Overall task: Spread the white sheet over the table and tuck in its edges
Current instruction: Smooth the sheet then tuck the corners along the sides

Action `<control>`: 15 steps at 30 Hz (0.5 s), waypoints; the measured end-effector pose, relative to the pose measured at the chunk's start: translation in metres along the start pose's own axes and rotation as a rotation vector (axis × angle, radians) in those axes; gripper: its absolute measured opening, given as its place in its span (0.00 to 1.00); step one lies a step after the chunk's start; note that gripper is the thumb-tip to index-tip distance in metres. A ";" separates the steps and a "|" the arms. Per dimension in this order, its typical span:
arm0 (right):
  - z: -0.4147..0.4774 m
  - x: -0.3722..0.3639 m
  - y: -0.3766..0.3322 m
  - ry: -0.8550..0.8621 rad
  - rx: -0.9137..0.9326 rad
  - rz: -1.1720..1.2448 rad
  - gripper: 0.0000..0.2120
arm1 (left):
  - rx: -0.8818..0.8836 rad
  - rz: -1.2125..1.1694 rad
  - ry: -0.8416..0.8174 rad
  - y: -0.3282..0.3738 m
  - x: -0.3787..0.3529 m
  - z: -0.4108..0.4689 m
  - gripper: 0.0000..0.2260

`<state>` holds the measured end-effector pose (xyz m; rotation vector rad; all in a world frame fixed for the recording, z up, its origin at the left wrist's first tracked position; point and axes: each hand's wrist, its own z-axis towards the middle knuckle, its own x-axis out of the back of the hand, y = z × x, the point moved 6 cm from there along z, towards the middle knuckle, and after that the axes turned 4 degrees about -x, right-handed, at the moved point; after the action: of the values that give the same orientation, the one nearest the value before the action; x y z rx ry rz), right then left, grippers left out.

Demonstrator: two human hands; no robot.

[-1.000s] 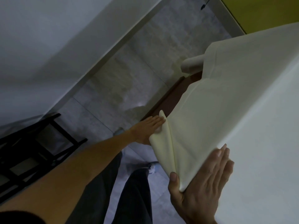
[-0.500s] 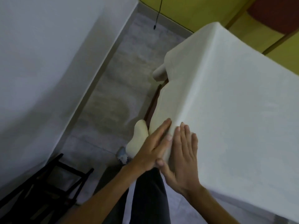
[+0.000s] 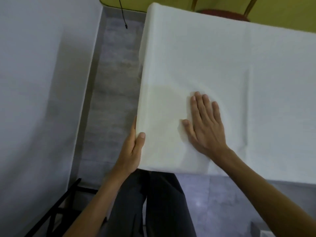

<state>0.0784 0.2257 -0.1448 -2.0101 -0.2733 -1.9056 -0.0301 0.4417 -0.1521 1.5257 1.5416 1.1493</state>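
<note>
**Over the worktop: sheet's down, both hands on it**

Up on the worktop, head view, the white sheet (image 3: 213,65) covers the whole top that I can see. It drops over the left side and over the near edge by the person's legs. The cloth is plain white, going a bit creamy-yellow in the near left corner around the hands. It lies pretty flat. One faint fold crease runs away from the camera to the right of the hands, another crosses it near the far end, and there's some light rumpling just ahead of the fingertips.

The left hand (image 3: 133,151) is at the left edge close to the near corner. Its grip is clamped on the sheet there, thumb hooked over the top and fingers down the hanging side, mostly hidden. The right hand (image 3: 204,127) lies palm down on top just beside it, grip apart, fingers straight and together, pressing the cloth.

Around it: grey tiled floor (image 3: 111,100), a pale wall (image 3: 42,65) on the left, a black cable (image 3: 123,14) dangling at the far end, a red-seated chair (image 3: 222,14) behind the worktop, a black frame (image 3: 59,207) bottom left, and dark trousers (image 3: 153,202).
</note>
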 end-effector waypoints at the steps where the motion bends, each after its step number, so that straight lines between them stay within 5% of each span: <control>1: 0.002 0.003 0.025 -0.010 -0.027 -0.011 0.33 | -0.007 0.009 0.004 0.001 -0.001 0.000 0.25; 8: 0.006 0.019 0.111 -0.079 -0.324 0.112 0.35 | 0.046 0.092 0.030 0.019 -0.003 0.000 0.21; 15: 0.055 0.021 -0.008 0.009 -0.026 0.224 0.31 | -0.091 0.371 0.191 0.093 -0.007 0.117 0.27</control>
<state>0.1277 0.2520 -0.1241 -1.9565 -0.0189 -1.7870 0.1140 0.4429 -0.1123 1.7270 1.3351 1.5913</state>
